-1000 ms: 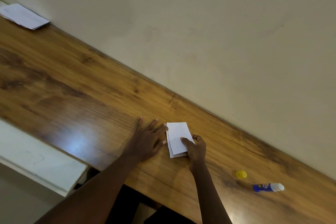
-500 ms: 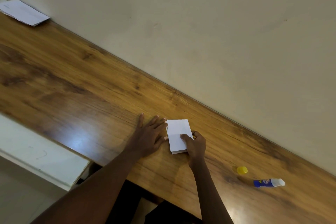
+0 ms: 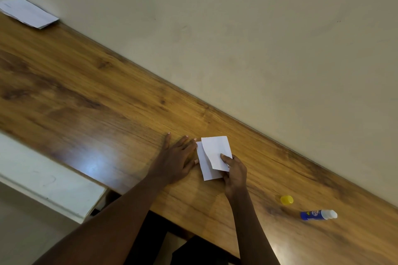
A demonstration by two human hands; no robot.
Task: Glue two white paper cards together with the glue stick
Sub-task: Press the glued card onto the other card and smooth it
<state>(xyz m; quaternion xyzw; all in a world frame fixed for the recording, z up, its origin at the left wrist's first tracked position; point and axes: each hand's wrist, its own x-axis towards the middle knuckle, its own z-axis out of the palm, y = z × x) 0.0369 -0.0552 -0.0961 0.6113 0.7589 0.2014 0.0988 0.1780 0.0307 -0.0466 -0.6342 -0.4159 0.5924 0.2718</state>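
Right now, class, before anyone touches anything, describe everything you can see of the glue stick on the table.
The glue stick is a short tube with a blue body that looks like plastic, a printed label too blurred to read, and a white tip. It lies on its side on the wooden table, at the right of the view, with the white tip pointing right. It is uncapped: its yellow cap sits apart, up and to its left. Only the table touches it.

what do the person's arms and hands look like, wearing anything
Both arms are bare in view: no sleeve, watch or bracelet on the left forearm or right forearm. The left hand has no glove or visible ring. The right hand is ungloved too; a tiny glint at one finger might be a ring, too small to tell.
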